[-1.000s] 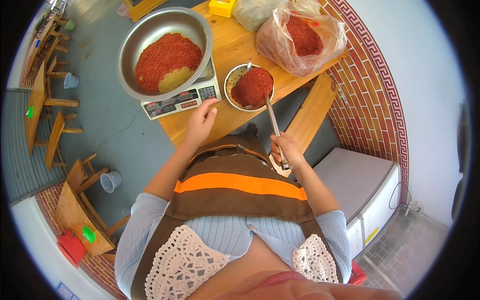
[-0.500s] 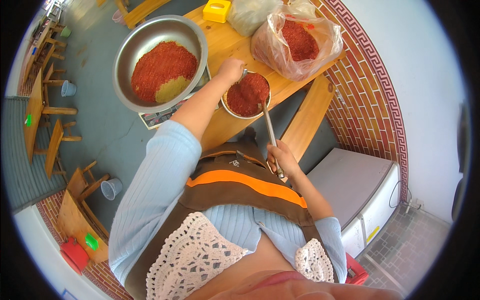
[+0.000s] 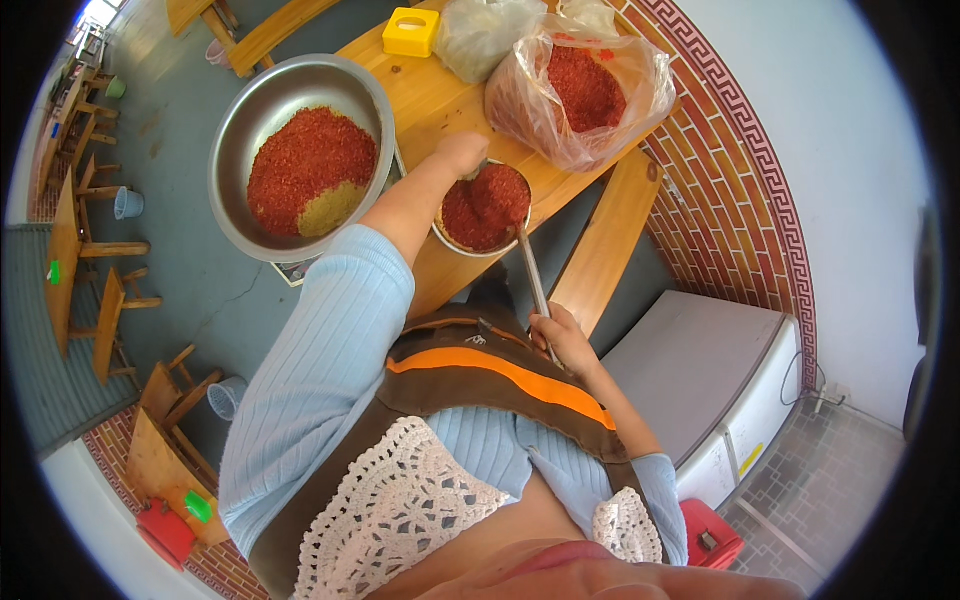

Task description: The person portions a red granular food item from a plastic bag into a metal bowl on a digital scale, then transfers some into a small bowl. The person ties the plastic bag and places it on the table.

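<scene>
A small round metal pot [image 3: 441,238] holds red chilli flakes [image 3: 467,222], with a little yellowish powder along its left edge. My left hand [image 3: 463,155] is closed at the far left of its rim, gripping the pot; the exact grip is partly hidden. The long metal handle of a ladle [image 3: 535,270] is wrapped by my right hand [image 3: 562,335], in front of my apron. Red flakes are heaped in the ladle's bowl, over the pot. Left of my forearm, a wide steel basin [image 3: 228,150] contains red flakes and a patch of yellow-brown powder [image 3: 332,209].
Across the wooden table [image 3: 420,100] stand an open plastic bag [image 3: 515,115] of red flakes, another cloudy bag [image 3: 482,40] and a yellow box [image 3: 410,32]. A scale [image 3: 292,272] shows under the basin. A wooden bench [image 3: 610,235] and a white chest-like appliance [image 3: 690,360] are to the right.
The basin, pot and bags sit slightly lower and farther left in view. Both hands keep their grips, and the ladle's heaped bowl stays over the pot.
</scene>
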`<state>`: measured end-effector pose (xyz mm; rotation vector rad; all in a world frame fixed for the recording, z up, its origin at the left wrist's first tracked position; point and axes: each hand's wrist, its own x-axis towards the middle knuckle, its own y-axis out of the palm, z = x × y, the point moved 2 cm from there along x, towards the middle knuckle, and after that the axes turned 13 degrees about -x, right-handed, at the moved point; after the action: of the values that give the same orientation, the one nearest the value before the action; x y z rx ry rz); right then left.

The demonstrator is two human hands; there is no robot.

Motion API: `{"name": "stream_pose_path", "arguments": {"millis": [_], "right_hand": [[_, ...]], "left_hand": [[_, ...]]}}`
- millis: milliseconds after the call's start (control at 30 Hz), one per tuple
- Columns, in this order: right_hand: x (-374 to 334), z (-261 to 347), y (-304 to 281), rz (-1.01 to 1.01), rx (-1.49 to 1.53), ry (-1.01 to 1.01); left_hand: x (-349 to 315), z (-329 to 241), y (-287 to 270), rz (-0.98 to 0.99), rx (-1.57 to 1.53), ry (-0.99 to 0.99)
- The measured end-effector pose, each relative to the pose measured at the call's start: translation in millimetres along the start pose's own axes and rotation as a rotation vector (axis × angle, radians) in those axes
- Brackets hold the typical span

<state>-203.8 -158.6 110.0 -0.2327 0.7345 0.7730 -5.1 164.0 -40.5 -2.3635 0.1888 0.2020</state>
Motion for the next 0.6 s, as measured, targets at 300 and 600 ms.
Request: {"name": "stream_pose_path", "arguments": {"millis": [300, 600], "right_hand": [[-3.0, 3.7, -0.9, -0.039, -0.093, -0.03], [3.1, -10.0, 3.1, -0.176, -0.313, -0.064]], "left_hand": [[-36.3, -37.0, -36.5, -0.124, 0.251, 0.093], [-94.7, -61.8, -61.2, -0.296, 0.275, 0.052]]}}
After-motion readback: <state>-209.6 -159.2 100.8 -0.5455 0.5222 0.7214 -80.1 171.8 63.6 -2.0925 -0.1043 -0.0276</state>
